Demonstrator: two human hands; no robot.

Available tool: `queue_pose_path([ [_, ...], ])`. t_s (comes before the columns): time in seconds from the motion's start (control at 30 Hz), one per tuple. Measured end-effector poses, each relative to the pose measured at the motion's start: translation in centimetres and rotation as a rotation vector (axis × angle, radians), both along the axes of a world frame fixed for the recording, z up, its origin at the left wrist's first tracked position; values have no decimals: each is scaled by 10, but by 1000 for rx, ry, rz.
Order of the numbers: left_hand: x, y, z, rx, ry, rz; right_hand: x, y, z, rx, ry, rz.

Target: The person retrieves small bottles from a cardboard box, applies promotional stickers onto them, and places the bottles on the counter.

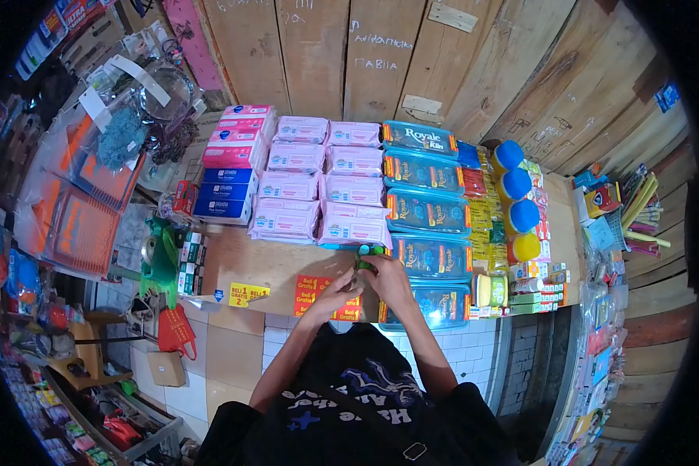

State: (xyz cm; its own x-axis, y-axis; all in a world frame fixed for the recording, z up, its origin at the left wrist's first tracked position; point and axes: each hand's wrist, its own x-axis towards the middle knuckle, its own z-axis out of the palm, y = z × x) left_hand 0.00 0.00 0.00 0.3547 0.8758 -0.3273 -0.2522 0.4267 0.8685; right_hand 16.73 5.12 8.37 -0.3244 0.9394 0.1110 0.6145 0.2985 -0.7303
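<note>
While the right hand (387, 276) holds green items (364, 250), pink packs (354, 224) lie ahead.

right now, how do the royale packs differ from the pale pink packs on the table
The Royale packs are mostly blue, the pale pink packs pinkish. The Royale packs form one column, the pale pink packs two. The Royale packs reach the table's near edge; the pale pink packs stop short of it. Both are lined up in rows.
</note>
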Motion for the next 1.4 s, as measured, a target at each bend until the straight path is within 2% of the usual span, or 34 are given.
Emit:
queue_pose_path([
  [0.17, 0, 1, 8, -17, -23, -3, -2, 0, -1, 24, 19, 3],
  [0.27, 3, -2, 13, -25, 54, 38, -2, 1, -1, 3, 28, -11],
  [0.47, 1, -1, -15, 12, 26, 11, -1, -1, -4, 68, 55, -38],
  [0.57, -2, -3, -5, 26, 27, 5, 0, -4, -5, 136, 62, -65],
  [0.67, -11, -11, -9, -17, 48, 5, -5, -18, 20, 49, 135, -141],
  [0.77, -24, -24, 0, -48, 83, 62, -8, -36, 14, 9, 205, -140],
  [0.8, -30, -29, -5, -26, 71, 43, -10, -44, 11, -91, 239, -137],
  [0.87, -44, -37, -19, 19, 44, 4, -14, -63, -1, -289, 308, -132],
  [0.97, -60, -52, 4, -284, -58, -63, -17, -88, -37, -354, 311, 33],
  [1.07, -75, -70, -13, -320, -80, -167, -20, -106, -44, -549, 243, 206],
  [1.1, -77, -77, -14, -292, -14, -220, -20, -113, -55, -599, 226, 263],
  [1.13, -79, -81, -16, -290, -20, -297, -16, -117, -92, -596, 142, 377],
  [1.23, -79, -97, -38, -248, 18, -474, -12, -126, -102, -718, -123, 451],
  [1.33, -79, -107, -58, -291, 155, -669, 3, -146, -183, -755, -207, 397],
  [1.4, -79, -121, -83, -306, 297, -785, 14, -158, -208, -768, -268, 339],
])
